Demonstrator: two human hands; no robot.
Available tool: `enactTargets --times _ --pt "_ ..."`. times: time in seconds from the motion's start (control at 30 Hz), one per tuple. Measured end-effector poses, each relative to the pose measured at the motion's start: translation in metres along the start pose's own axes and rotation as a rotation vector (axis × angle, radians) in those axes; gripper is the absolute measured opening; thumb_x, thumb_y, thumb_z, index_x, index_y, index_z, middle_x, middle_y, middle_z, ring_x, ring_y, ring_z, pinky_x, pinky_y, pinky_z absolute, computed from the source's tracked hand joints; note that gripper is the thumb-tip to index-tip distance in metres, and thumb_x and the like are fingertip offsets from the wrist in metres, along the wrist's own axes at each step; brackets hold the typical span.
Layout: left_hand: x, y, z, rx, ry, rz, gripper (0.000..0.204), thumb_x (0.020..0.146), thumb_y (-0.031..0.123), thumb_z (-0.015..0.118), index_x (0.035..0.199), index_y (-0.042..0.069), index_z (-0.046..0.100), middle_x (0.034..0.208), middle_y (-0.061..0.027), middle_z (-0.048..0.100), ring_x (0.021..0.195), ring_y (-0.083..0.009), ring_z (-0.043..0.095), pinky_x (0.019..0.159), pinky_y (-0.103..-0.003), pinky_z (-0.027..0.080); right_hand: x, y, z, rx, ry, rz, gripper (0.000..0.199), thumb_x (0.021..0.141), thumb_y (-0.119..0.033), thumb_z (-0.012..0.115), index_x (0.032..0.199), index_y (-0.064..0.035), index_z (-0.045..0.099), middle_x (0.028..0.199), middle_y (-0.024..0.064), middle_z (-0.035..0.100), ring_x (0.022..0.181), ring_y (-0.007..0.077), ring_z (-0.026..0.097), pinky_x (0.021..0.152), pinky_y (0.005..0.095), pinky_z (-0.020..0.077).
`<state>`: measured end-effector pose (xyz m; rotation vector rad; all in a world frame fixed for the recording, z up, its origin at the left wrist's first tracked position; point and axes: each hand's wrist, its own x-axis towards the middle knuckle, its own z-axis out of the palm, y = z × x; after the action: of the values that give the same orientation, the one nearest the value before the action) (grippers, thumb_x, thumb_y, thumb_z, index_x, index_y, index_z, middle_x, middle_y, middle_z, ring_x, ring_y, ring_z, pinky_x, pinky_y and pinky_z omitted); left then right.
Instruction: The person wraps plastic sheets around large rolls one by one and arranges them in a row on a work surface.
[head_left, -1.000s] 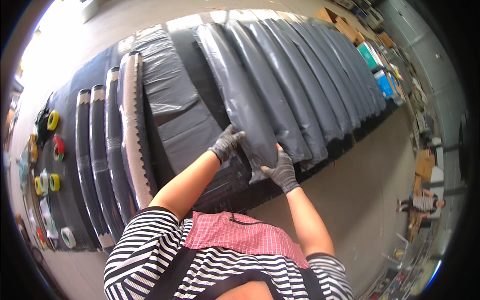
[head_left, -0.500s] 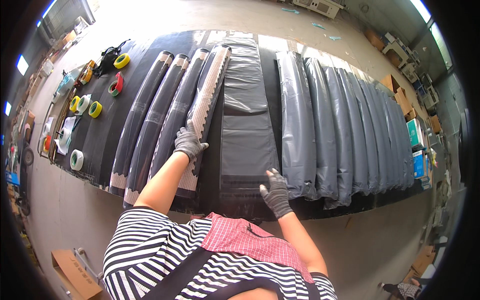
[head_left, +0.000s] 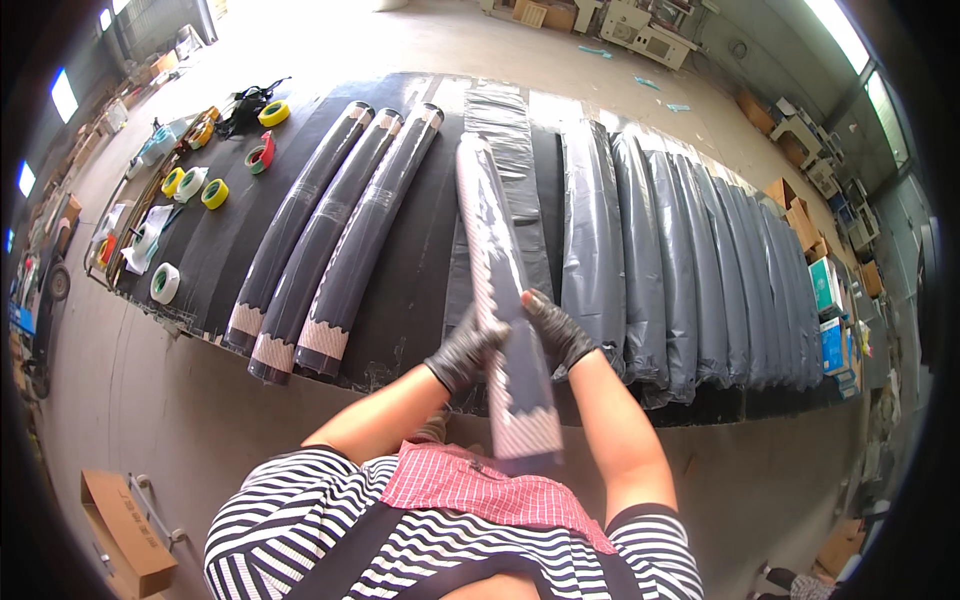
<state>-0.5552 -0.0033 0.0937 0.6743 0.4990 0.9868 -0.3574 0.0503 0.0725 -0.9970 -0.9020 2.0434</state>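
Observation:
Between my two hands is a dark roll (head_left: 497,260) in clear film, with a pinkish patterned border along its side and near end. It is tilted, and its near end reaches past the table edge toward me. My left hand (head_left: 470,350), in a dark grey glove, is closed on its left side, blurred a little. Gloved likewise, my right hand (head_left: 558,330) grips the right side. Beneath the roll lies a flat grey plastic bag (head_left: 512,130), partly hidden. To the left, three similar film-wrapped rolls (head_left: 365,235) lie side by side on the black table (head_left: 410,290).
Several rolls in grey plastic bags (head_left: 592,240) lie in a row on the right. Tape rolls (head_left: 214,194) and a black strap bundle (head_left: 245,108) are at the table's left. Small boxes (head_left: 833,345) stand at its right end. An open carton (head_left: 128,530) sits on the floor, lower left.
The rightmost film-wrapped roll has been lifted from beside the others and moved right, over the flat grey bag. My right hand has left the bag and taken hold of the roll.

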Motion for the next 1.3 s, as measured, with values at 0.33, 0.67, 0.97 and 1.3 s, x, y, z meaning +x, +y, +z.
enactTargets --times 0.33,0.67,0.97,1.3 --pt "-0.011 -0.020 -0.051 1.338 -0.021 0.104 0.027 0.086 0.014 0.069 0.110 0.002 0.068 0.102 -0.0169 0.069 0.103 -0.0323 0.064 0.094 -0.039 0.050 -0.114 0.003 -0.005 -0.217 0.175 0.033 0.078 0.069 -0.026 0.079 0.138 -0.0049 0.050 0.115 0.0063 0.062 0.099 0.0191 0.060 0.088 0.0334 0.0505" --pt "0.079 -0.033 -0.115 2.001 -0.403 0.043 0.037 0.083 0.022 0.066 0.117 0.008 0.064 0.123 -0.0154 0.061 0.115 -0.0365 0.056 0.094 -0.046 0.051 -0.264 0.145 0.074 -0.083 0.438 -0.011 0.115 0.052 -0.020 0.097 0.149 -0.0075 0.037 0.132 0.0051 0.056 0.124 0.0202 0.051 0.107 0.0371 0.0410" --pt "0.126 -0.019 -0.169 0.845 -0.149 -0.449 0.027 0.087 0.014 0.075 0.112 0.007 0.069 0.099 -0.0021 0.072 0.090 -0.0128 0.063 0.081 -0.034 0.053 -0.313 0.220 0.105 -0.467 0.649 0.004 0.109 0.061 -0.034 0.093 0.147 -0.0038 0.034 0.134 0.0137 0.056 0.120 0.0236 0.057 0.106 0.0371 0.0446" --pt "0.095 0.013 -0.116 1.212 -0.143 -0.011 0.018 0.095 0.021 0.063 0.104 0.005 0.065 0.085 -0.0072 0.064 0.080 -0.0193 0.060 0.074 -0.034 0.050 -0.340 0.149 0.120 -0.260 0.459 0.144 0.107 0.061 -0.028 0.090 0.149 -0.0017 0.034 0.136 0.0121 0.056 0.123 0.0233 0.054 0.107 0.0356 0.0419"
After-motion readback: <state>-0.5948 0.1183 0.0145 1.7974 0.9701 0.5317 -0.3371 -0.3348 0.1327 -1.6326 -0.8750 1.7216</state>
